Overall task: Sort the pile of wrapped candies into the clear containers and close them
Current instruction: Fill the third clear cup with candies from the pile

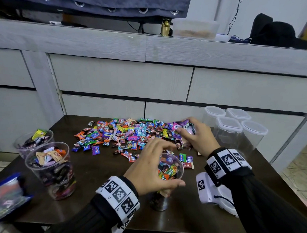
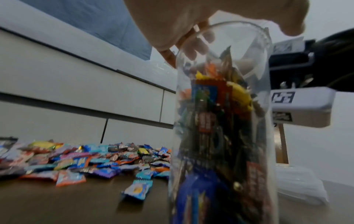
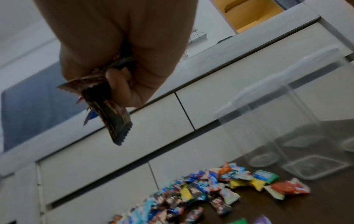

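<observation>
Lowest in the head view, a dark table (image 1: 92, 173). At lower centre, left hand (image 1: 148, 171) arched over the open rim of a clear cup (image 1: 170, 168) part-filled with candies, fingers curved and spread round the rim, thumb on the near side; in the left wrist view, fingertips (image 2: 168, 56) at the cup (image 2: 222, 136) edge, contact too blurred to judge. Just right of the cup, a white wrist device (image 1: 210, 189) against the tabletop.

Further up, right of centre, right hand (image 1: 197, 137) above the pile's edge, fingers curled round a bunch of candies (image 1: 183, 127), purple wrappers sticking out; from the right wrist view, dark wrappers (image 3: 113, 115) dangling below pressed-together fingers (image 3: 118, 84).

At middle left, two full cups (image 1: 47, 166) standing side by side, a blue bag (image 1: 6, 195) at the frame's left edge.

Across the centre, the candy pile (image 1: 125, 135) spread flat on the table.

At upper right of the table, four empty lidded containers (image 1: 232, 125) grouped together. Behind everything, pale drawers (image 1: 123, 79).
</observation>
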The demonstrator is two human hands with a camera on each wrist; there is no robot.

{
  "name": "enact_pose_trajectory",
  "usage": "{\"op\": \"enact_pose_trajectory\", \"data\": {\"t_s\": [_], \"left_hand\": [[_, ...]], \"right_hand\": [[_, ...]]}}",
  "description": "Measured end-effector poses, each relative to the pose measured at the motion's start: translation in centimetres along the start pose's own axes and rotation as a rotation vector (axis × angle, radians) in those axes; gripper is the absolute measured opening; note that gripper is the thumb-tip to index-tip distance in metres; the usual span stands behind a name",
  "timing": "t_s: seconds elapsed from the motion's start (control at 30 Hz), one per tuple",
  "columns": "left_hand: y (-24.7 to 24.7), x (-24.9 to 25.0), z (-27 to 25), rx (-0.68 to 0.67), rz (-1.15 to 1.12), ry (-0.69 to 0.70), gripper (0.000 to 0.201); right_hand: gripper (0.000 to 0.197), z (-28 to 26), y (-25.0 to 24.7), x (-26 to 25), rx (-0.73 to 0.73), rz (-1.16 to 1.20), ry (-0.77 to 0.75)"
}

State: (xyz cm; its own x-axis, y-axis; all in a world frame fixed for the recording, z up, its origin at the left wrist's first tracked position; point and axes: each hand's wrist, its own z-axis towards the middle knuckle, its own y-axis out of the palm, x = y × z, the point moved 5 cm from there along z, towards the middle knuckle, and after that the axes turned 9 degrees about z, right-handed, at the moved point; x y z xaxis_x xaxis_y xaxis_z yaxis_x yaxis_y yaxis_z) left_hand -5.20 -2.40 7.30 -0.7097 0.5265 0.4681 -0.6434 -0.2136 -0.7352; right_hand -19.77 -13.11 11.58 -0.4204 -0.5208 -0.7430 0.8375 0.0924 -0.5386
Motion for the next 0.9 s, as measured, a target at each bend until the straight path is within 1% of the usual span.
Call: {"op": "enact_pose_trajectory", "data": {"t_s": [0.03,0.1,0.17,0.23,0.37,0.43,0.5,0.63,0.67,0.73,0.8,0.9], "left_hand": [[0.1,-0.4,-0.1,0.016,-0.010,-0.033,0.086],[0.5,-1.3,-0.4,0.011,-0.099,-0.120,0.106],[1.1,-2.0,-0.7,-0.025,-0.220,-0.200,0.119],[1.5,-2.3,-0.8,-0.052,-0.276,-0.249,0.125],[1.9,-3.0,-1.1,-0.056,-0.286,-0.337,0.131],[2.0,-3.2,-1.2,-0.050,-0.267,-0.357,0.136],[2.0,-3.2,-1.3,-0.010,-0.303,-0.343,0.129],[2.1,-3.3,-1.4,0.041,-0.335,-0.347,0.125],[2.1,-3.3,-1.4,0.046,-0.341,-0.344,0.122],[2.1,-3.2,-1.4,0.064,-0.356,-0.327,0.109],[2.1,-3.1,-1.3,0.071,-0.367,-0.320,0.099],[2.2,-3.3,-1.3,0.093,-0.394,-0.310,0.094]], "right_hand": [[0.021,0.0,-0.1,-1.0,0.006,0.045,-0.027],[0.022,-0.3,-0.2,-2.7,0.007,0.134,-0.066],[0.022,-0.9,0.1,-4.2,-0.023,0.229,-0.095],[0.022,-1.6,0.9,-5.0,-0.075,0.264,-0.121],[0.026,-3.1,2.9,-4.7,-0.178,0.284,-0.115],[0.022,-3.8,3.6,-4.3,-0.211,0.259,-0.140],[0.018,-4.5,4.1,-4.1,-0.242,0.213,-0.165],[0.023,-5.2,4.7,-4.3,-0.311,0.105,-0.219],[0.022,-5.2,4.7,-4.5,-0.314,0.075,-0.239],[0.021,-5.0,4.7,-4.8,-0.316,0.014,-0.264],[0.022,-4.7,4.7,-4.8,-0.334,-0.019,-0.253],[0.024,-4.6,5.0,-4.8,-0.394,-0.082,-0.239]]}}
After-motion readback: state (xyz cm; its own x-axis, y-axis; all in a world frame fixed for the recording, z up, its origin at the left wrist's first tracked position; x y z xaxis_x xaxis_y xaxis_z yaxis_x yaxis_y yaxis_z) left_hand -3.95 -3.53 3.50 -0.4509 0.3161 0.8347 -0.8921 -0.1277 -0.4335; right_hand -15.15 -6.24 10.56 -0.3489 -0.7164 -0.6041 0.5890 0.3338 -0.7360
